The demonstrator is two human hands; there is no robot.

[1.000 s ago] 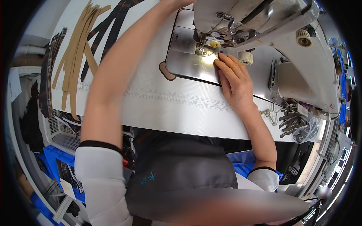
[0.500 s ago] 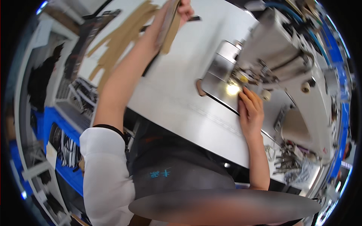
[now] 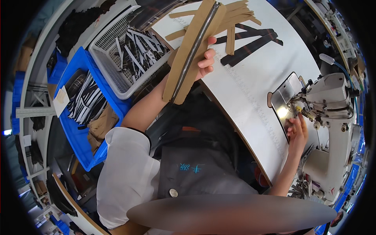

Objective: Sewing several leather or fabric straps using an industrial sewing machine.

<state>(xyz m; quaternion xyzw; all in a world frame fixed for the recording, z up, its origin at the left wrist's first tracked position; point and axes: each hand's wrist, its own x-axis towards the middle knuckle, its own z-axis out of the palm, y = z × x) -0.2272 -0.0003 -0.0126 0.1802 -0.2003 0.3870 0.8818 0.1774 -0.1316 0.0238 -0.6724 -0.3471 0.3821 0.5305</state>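
My left hand [image 3: 207, 60] is raised over the left side of the table, gripping a long tan fabric strip [image 3: 213, 29] with a metal zipper [image 3: 192, 58] running down its middle. The strip stands slanted, its lower end over my forearm; most of the palm is hidden behind it. At the right, my right hand [image 3: 298, 131] rests beside the needle area of a white sewing machine [image 3: 331, 96]. Its index finger points up toward the presser foot, and the other fingers curl loosely apart. I see nothing held in it. A lamp lights the metal plate [image 3: 284, 92] there.
Tan strips [image 3: 235, 15] and black strips [image 3: 250, 49] lie on the white table [image 3: 250, 90]. At left, a grey basket [image 3: 113, 78] and a blue crate [image 3: 121, 107] hold black-and-white strips. Metal tools [image 3: 303, 184] lie by the machine's base.
My view has swung left, bringing the basket and crate further in. The zipper strip in my left hand has come nearer and turned its face to me. My right hand stays by the needle.
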